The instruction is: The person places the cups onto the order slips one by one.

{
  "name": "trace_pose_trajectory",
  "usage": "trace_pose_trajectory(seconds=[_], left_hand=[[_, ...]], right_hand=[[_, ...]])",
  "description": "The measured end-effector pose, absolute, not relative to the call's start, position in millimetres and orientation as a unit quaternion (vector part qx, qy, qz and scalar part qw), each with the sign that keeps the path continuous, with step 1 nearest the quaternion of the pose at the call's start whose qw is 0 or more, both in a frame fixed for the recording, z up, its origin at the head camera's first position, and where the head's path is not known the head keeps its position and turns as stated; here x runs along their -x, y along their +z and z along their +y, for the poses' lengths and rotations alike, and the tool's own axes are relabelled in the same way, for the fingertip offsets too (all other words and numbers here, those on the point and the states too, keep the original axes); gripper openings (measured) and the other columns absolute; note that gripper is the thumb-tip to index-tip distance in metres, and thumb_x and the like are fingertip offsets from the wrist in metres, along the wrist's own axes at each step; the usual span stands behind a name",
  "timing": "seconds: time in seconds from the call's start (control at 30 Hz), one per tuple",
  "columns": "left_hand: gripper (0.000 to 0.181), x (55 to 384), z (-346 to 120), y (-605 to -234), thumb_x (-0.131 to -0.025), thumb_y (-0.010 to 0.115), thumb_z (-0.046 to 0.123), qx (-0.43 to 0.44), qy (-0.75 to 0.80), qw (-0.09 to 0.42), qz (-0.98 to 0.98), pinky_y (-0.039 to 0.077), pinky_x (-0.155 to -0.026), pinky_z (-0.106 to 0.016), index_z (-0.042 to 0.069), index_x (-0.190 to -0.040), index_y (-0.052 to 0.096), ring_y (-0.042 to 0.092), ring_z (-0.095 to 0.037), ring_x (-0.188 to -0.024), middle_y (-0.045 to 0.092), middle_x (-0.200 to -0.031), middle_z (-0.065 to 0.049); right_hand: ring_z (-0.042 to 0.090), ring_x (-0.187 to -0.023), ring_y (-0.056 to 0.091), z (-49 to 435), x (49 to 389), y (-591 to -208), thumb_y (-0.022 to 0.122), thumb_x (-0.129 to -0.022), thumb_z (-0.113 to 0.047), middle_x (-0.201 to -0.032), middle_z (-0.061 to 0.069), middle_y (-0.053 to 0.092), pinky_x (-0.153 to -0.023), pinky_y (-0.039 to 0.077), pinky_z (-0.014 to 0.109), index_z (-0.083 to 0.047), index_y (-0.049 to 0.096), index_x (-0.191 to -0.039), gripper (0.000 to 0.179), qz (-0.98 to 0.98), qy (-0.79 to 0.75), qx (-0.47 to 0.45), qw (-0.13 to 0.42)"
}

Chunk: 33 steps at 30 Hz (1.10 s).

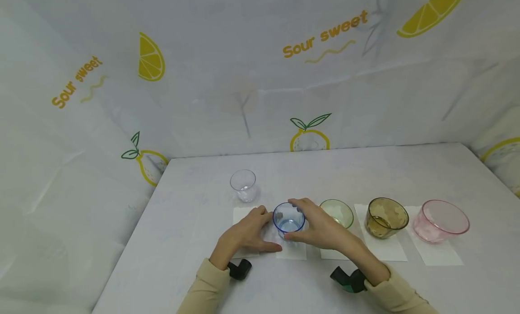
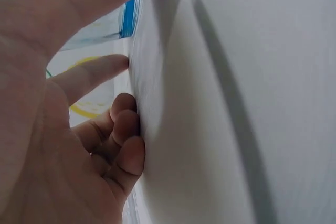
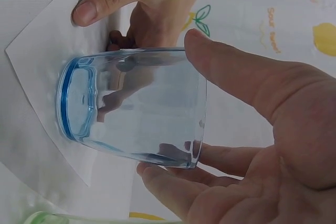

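My right hand [image 1: 318, 226] holds a clear blue glass cup [image 1: 289, 219] near its rim, thumb on one side and fingers on the other. In the right wrist view the cup [image 3: 131, 108] has its thick blue base close over a white paper slip [image 3: 50, 51]. My left hand [image 1: 249, 232] is just left of the cup, low over the white slips. Its thumb and index finger [image 2: 97, 74] reach out apart, with nothing between them, and its other fingertips [image 2: 131, 156] are bent down near the white surface. Part of the slip under the cup is hidden by the hands.
A clear glass cup [image 1: 243, 186] stands behind the left hand. To the right are a green glass bowl [image 1: 337, 208], partly behind the right hand, an amber bowl [image 1: 386, 217] and a pink bowl [image 1: 440, 221], on or beside white slips. A lemon-printed sheet [image 1: 227, 79] hangs behind the table.
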<state>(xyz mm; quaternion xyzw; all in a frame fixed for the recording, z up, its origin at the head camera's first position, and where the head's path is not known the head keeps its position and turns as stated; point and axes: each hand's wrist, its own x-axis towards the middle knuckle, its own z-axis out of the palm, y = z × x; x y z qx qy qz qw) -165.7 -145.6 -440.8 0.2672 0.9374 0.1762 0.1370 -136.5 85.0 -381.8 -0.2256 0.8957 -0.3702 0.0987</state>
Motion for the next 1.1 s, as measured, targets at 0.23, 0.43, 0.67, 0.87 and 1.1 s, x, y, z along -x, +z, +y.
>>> trace_pose_trajectory(seconds=[0.23,0.43,0.67,0.87,1.1], left_hand=[[0.073,168,-153,-440,-0.077,0.086,0.049,-0.300,0.169,0.140,0.928,0.043,-0.082,-0.021,0.010,-0.133,0.061,0.044,-0.009,-0.095,0.050,-0.106,0.002],[0.072,169,-153,-437,-0.078,0.086,0.049,-0.308,0.168,0.143,0.925,0.041,-0.080,-0.020,0.008,-0.133,0.062,0.043,-0.008,-0.092,0.049,-0.103,0.002],[0.070,169,-154,-436,-0.078,0.087,0.047,-0.312,0.174,0.146,0.923,0.042,-0.080,-0.020,0.009,-0.131,0.061,0.044,-0.007,-0.089,0.050,-0.101,0.003],[0.071,167,-155,-433,-0.079,0.086,0.046,-0.311,0.178,0.135,0.924,0.048,-0.088,-0.025,0.008,-0.133,0.060,0.050,-0.010,-0.096,0.057,-0.108,0.000],[0.082,163,-164,-426,-0.082,0.083,0.049,-0.273,0.193,0.144,0.931,0.051,-0.099,-0.036,0.019,-0.151,0.050,0.054,-0.014,-0.110,0.059,-0.119,0.000]], right_hand=[[0.043,-0.132,0.054,85,135,-381,0.087,-0.082,-0.034,-0.144,0.027,0.053,-0.105,0.049,0.060,0.005,0.046,-0.147,0.086,0.895,-0.371,0.231,0.092],[0.043,-0.133,0.054,85,134,-381,0.087,-0.081,-0.037,-0.145,0.027,0.052,-0.104,0.049,0.060,0.004,0.045,-0.148,0.090,0.893,-0.376,0.228,0.091],[0.039,-0.125,0.059,86,134,-380,0.079,-0.089,-0.040,-0.143,0.029,0.053,-0.099,0.053,0.054,0.007,0.042,-0.149,0.085,0.885,-0.391,0.244,0.065],[0.042,-0.131,0.057,89,137,-376,0.077,-0.092,-0.029,-0.144,0.026,0.055,-0.104,0.051,0.051,0.006,0.045,-0.148,0.074,0.868,-0.426,0.257,0.010],[0.042,-0.138,0.051,86,145,-369,0.077,-0.092,-0.018,-0.147,0.023,0.054,-0.108,0.048,0.051,0.002,0.049,-0.147,0.066,0.851,-0.457,0.256,-0.039]])
